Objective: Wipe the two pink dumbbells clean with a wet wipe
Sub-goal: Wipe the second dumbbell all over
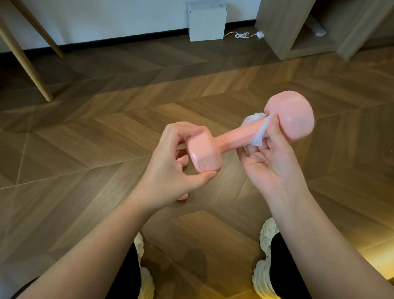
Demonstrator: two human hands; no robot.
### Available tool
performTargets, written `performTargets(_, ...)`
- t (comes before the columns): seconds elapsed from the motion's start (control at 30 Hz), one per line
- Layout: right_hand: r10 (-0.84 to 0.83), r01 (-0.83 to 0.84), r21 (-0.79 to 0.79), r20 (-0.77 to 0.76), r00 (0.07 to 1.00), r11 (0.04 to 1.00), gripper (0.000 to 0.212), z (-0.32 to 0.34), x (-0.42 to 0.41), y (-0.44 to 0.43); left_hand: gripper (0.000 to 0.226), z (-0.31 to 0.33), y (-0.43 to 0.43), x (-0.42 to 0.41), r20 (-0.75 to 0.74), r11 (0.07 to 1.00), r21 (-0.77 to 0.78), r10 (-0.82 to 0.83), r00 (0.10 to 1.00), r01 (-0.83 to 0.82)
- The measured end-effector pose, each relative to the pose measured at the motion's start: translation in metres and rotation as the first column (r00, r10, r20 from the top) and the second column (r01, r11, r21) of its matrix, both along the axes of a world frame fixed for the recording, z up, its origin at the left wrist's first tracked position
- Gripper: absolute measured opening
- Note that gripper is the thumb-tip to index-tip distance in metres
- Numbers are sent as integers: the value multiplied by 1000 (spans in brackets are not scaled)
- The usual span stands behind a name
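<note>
The pink dumbbell [231,137] is held in the air over the middle of the wooden floor [100,131], slanting from its near, squared head at the left up to its rounded head at the right. The left hand [170,171] grips the near head, fingers over the top and thumb beneath. Under that hand, slivers of pink on the floor look like the second dumbbell [183,196], mostly hidden. Further right, the wet wipe [257,138] is wrapped round the handle just beside the far head, and the right hand [273,164] pinches it there, thumb on top and fingers curled below.

The step in hand seems to be wiping the first dumbbell's handle. Next the wipe likely needs to pass over both heads, while the left hand turns the weight and shifts its grip.

At the floor's far edge a closed white box [205,22] hides its contents. In the far right corner an open wooden shelf unit [276,21] holds a small white object [320,32].
</note>
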State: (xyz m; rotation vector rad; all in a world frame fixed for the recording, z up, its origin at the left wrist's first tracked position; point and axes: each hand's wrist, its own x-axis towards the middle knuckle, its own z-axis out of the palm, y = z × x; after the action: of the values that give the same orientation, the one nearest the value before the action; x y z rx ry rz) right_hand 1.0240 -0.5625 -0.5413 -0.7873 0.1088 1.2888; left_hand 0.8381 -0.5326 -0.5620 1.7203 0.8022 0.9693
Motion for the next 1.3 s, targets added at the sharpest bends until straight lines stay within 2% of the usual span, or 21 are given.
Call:
performTargets(0.1, 4, -4, 32, -3, 1000, 999, 64, 1, 0, -2, 61, 1, -1, 0, 35, 987, -161, 13, 999, -7)
performTargets(0.17, 24, -25, 55, 10, 1000, 998, 59, 1, 1, -2, 56, 0, -1, 1, 48, 970, -242, 25, 999, -12)
performTargets(0.23, 53, -55, 75, 28, 998, 996, 51, 0, 2, -2, 52, -3, 2, 2, 70, 922, -387, 38, 997, -8)
performTargets(0.27, 65, -68, 83, 35, 997, 994, 47, 0, 1, -2, 50, -3, 2, 3, 96, 870, -493, 37, 995, 15)
performTargets(0.33, 82, -86, 99, 44, 996, 991, 41, -1, 0, -2, 52, 0, 1, 5, 188, 706, -699, 34, 982, 110)
performTargets(0.4, 91, -99, 111, 71, 993, 989, 40, -1, -1, -2, 65, 1, 1, 5, 199, 593, -795, 57, 978, 127)
performTargets(0.53, 78, -93, 136, 111, 991, 986, 49, 0, -2, 0, 65, -2, -3, 7, 227, 558, -812, 36, 973, 169)
performTargets(0.63, 65, -85, 144, 141, 988, 986, 54, 2, 0, -1, 66, -5, -6, 7, 197, 647, -749, 12, 980, 142)
performTargets(0.7, 69, -89, 142, 144, 987, 986, 47, 1, 2, -2, 73, -1, -4, 7, 155, 651, -748, -19, 988, 130)
performTargets(0.73, 75, -95, 141, 143, 987, 985, 41, 1, 2, -3, 80, 2, -4, 6, 145, 621, -770, -49, 988, 143)
performTargets(0.8, 99, -123, 153, 156, 983, 981, 27, -1, 2, -3, 94, 6, -3, 7, 159, 491, -850, -110, 981, 193)
performTargets(0.87, 113, -146, 175, 184, 976, 974, 23, -1, 1, -3, 80, 7, -6, 8, 252, 383, -886, -73, 965, 260)
performTargets(0.93, 109, -147, 187, 203, 973, 971, 27, 1, -1, -2, 55, 3, -10, 8, 314, 428, -856, -12, 949, 289)
performTargets(0.97, 105, -145, 196, 203, 973, 970, 28, 2, -1, -1, 54, 2, -11, 8, 311, 473, -839, 10, 950, 270)
performTargets(1.07, 91, -131, 210, 191, 977, 969, 29, 3, -1, -1, 75, 2, -6, 6, 232, 542, -819, 15, 973, 187)
performTargets(1.13, 93, -133, 206, 191, 977, 970, 30, 3, -1, -2, 87, 5, -3, 3, 175, 512, -833, -114, 978, 209)
performTargets(1.17, 102, -143, 202, 200, 974, 969, 29, 3, -2, -2, 94, 7, -2, 2, 181, 457, -859, -155, 971, 233)
performTargets(1.23, 121, -165, 187, 224, 967, 968, 26, 2, -3, -3, 90, 7, -4, 4, 262, 368, -886, -99, 960, 280)
performTargets(1.3, 122, -163, 174, 224, 967, 971, 27, 2, -5, -3, 77, 2, -8, 6, 320, 412, -864, 10, 947, 288)
